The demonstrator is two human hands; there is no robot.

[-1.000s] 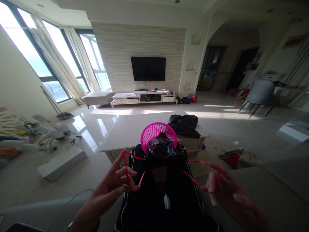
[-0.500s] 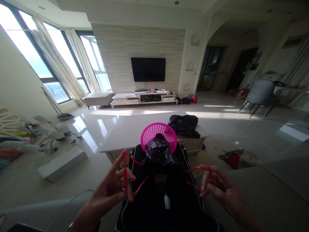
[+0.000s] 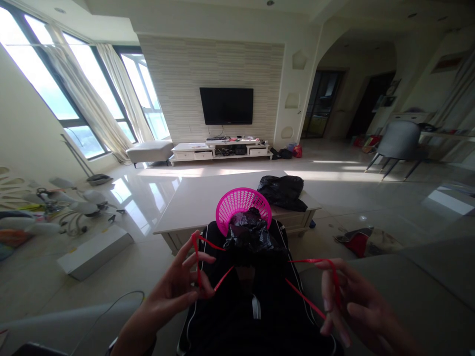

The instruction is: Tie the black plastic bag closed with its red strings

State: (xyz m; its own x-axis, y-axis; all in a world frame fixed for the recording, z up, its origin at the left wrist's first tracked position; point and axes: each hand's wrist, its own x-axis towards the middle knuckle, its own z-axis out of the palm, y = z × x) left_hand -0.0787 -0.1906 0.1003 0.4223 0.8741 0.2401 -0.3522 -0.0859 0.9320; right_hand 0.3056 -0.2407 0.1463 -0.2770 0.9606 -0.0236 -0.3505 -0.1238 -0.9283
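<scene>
Living room | black bag | red drawstring looped on fingers

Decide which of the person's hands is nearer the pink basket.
Left. The left hand sits just below-left of the pink basket; the right hand is lower and farther right.

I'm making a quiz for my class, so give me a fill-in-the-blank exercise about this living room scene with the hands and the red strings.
1. Each hand, the left hand and the right hand, has a ____ drawstring loop around its fingers.
2. The drawstrings run from a ____ plastic bag.
3. Behind the bag stands a ____ basket.
4. A dark ____ hangs on the far wall.

Missing words: red; black; pink; television
</scene>
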